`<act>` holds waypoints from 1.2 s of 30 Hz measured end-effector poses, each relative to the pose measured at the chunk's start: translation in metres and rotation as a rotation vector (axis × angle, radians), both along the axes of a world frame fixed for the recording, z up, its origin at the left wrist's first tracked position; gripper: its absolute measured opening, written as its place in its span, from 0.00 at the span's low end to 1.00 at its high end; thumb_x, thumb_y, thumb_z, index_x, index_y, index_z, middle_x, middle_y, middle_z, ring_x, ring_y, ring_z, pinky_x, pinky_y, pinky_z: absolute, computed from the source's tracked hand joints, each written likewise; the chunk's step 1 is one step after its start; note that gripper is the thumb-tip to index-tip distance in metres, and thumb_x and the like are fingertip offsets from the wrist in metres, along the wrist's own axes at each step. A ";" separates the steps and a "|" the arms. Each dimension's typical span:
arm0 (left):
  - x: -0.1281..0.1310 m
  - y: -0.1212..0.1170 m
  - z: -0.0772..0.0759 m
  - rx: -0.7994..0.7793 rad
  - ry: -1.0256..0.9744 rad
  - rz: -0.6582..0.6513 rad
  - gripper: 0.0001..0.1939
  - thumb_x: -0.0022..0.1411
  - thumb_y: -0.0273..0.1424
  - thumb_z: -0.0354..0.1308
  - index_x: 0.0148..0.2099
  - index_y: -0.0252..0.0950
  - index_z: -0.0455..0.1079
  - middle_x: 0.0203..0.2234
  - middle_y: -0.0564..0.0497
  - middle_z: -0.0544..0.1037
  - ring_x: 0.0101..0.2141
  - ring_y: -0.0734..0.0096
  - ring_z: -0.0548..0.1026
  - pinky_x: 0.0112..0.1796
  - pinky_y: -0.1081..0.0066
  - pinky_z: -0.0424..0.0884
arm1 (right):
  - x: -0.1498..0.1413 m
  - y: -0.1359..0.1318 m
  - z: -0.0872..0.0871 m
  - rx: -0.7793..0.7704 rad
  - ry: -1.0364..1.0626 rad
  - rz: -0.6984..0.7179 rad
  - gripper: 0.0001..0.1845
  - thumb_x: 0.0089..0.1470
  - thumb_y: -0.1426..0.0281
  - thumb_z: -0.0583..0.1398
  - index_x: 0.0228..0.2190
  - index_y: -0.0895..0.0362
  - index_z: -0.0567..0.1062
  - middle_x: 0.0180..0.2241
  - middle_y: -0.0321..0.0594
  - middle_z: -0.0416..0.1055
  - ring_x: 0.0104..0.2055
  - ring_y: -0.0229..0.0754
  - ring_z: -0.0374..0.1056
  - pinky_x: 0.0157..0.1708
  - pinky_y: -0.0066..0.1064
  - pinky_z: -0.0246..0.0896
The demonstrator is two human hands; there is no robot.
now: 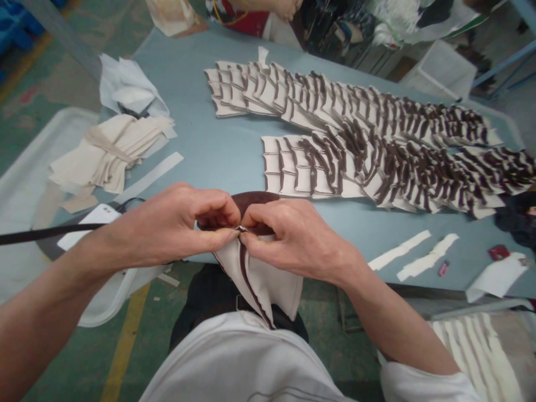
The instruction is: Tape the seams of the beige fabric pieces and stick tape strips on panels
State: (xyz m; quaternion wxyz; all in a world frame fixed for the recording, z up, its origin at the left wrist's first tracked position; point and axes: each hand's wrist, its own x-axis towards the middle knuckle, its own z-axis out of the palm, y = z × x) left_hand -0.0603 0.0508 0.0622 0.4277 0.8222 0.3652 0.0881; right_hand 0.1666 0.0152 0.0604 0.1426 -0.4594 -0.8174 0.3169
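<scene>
Pinching white-and-brown piece (276, 273) tight, left hand (184, 223) and right hand (293, 237), thumbs close together, right at near edge of desk (196, 139); two overlapping rows (368, 111) fanned out beyond!

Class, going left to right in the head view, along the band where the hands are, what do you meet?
Phone → left hand → right hand → pale strips → white sheet
</scene>
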 end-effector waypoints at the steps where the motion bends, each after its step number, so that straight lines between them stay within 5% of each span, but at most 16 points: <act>1: 0.001 0.000 0.001 0.019 0.008 -0.003 0.10 0.65 0.36 0.58 0.36 0.37 0.76 0.24 0.55 0.80 0.25 0.73 0.73 0.27 0.74 0.63 | 0.000 0.000 0.000 0.003 -0.011 0.003 0.05 0.56 0.71 0.60 0.28 0.56 0.75 0.26 0.34 0.72 0.28 0.36 0.59 0.31 0.33 0.42; 16: 0.006 -0.009 0.007 0.286 0.029 -0.142 0.07 0.65 0.27 0.52 0.35 0.41 0.69 0.22 0.56 0.73 0.21 0.72 0.67 0.26 0.69 0.57 | -0.001 0.000 0.002 -0.025 -0.032 0.032 0.05 0.56 0.74 0.59 0.29 0.55 0.75 0.28 0.35 0.73 0.30 0.38 0.60 0.32 0.35 0.41; 20: 0.007 -0.018 -0.006 0.514 0.037 -0.092 0.10 0.68 0.26 0.50 0.34 0.40 0.69 0.24 0.53 0.76 0.24 0.69 0.72 0.28 0.69 0.61 | 0.000 0.000 0.000 -0.016 -0.043 -0.027 0.08 0.54 0.72 0.59 0.24 0.55 0.73 0.22 0.32 0.65 0.26 0.37 0.51 0.31 0.34 0.40; 25: 0.003 -0.022 -0.033 0.780 -0.020 -0.084 0.14 0.73 0.25 0.51 0.33 0.40 0.69 0.25 0.52 0.78 0.28 0.69 0.77 0.30 0.72 0.66 | 0.000 -0.003 -0.007 0.120 -0.048 -0.042 0.11 0.56 0.71 0.55 0.29 0.56 0.78 0.25 0.37 0.72 0.27 0.39 0.59 0.32 0.34 0.45; 29: -0.005 -0.017 -0.046 0.917 -0.156 -0.100 0.06 0.72 0.25 0.58 0.40 0.40 0.72 0.27 0.55 0.80 0.28 0.73 0.78 0.34 0.75 0.71 | -0.003 -0.003 -0.011 0.250 -0.053 -0.066 0.12 0.55 0.70 0.55 0.28 0.57 0.78 0.24 0.39 0.73 0.27 0.40 0.60 0.33 0.35 0.46; 32: -0.007 -0.013 -0.039 0.967 -0.239 -0.118 0.08 0.71 0.24 0.61 0.49 0.40 0.72 0.30 0.53 0.82 0.30 0.71 0.80 0.36 0.73 0.74 | -0.003 -0.001 -0.008 0.130 0.124 -0.106 0.09 0.53 0.70 0.56 0.26 0.57 0.76 0.22 0.34 0.68 0.26 0.37 0.58 0.32 0.33 0.47; 36: -0.008 -0.013 -0.024 0.907 -0.283 -0.213 0.11 0.74 0.25 0.55 0.55 0.40 0.73 0.36 0.48 0.85 0.35 0.65 0.83 0.38 0.69 0.77 | 0.001 0.000 0.000 -0.293 0.446 -0.120 0.06 0.51 0.69 0.58 0.24 0.56 0.70 0.22 0.29 0.61 0.25 0.33 0.55 0.28 0.28 0.49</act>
